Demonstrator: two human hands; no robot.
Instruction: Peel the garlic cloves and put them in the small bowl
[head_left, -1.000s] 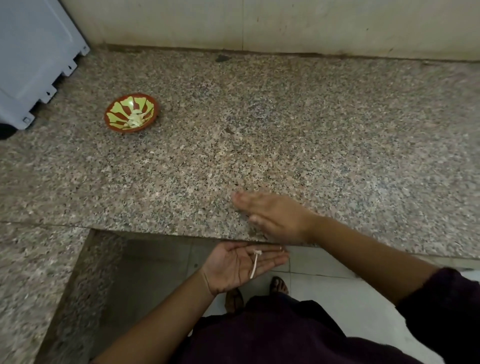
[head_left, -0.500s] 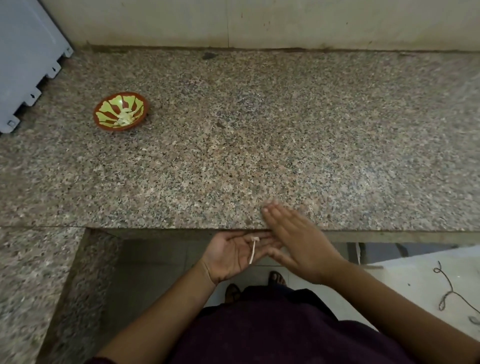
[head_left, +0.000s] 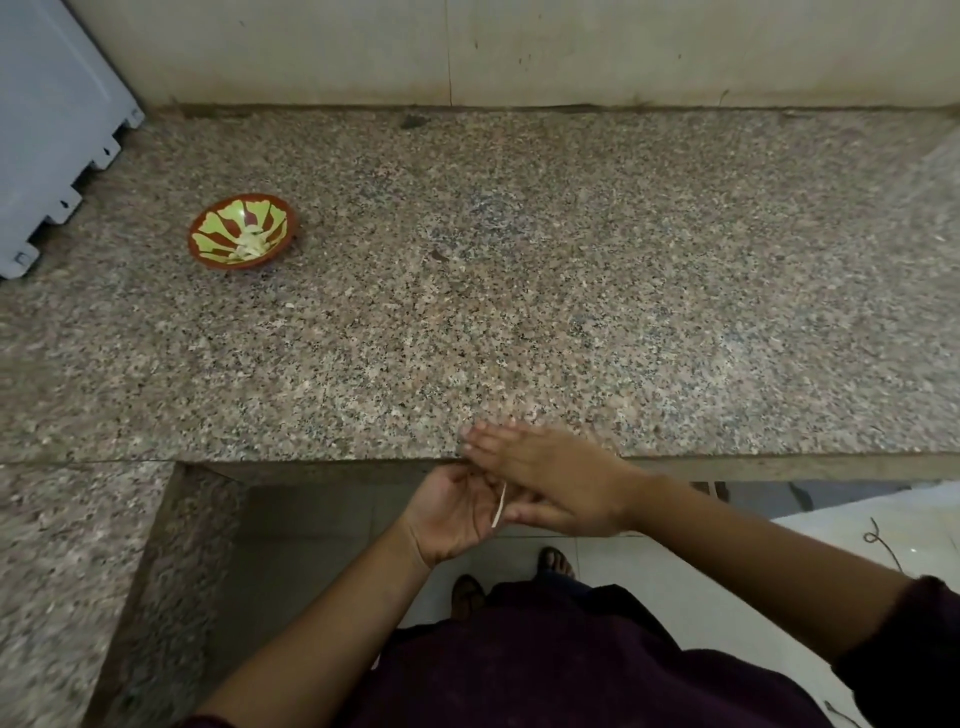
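A small red bowl (head_left: 242, 231) with a yellow-green pattern stands at the back left of the granite counter (head_left: 519, 312), with pale peeled garlic cloves (head_left: 250, 243) in it. My left hand (head_left: 452, 514) is cupped palm up just below the counter's front edge. A thin pale garlic stem (head_left: 498, 505) lies in that palm. My right hand (head_left: 540, 478) lies flat, fingers straight, at the counter edge and partly over the left palm. It hides the left fingers.
A grey plastic panel (head_left: 47, 135) leans at the back left against the wall (head_left: 519, 47). The counter turns toward me on the left (head_left: 67, 571). Below lie a white tiled floor (head_left: 701, 561), my feet and a loose cord (head_left: 883, 545).
My right hand has slid from the counter top back to the edge and over my left palm. The left hand has stayed cupped with the stem in it.
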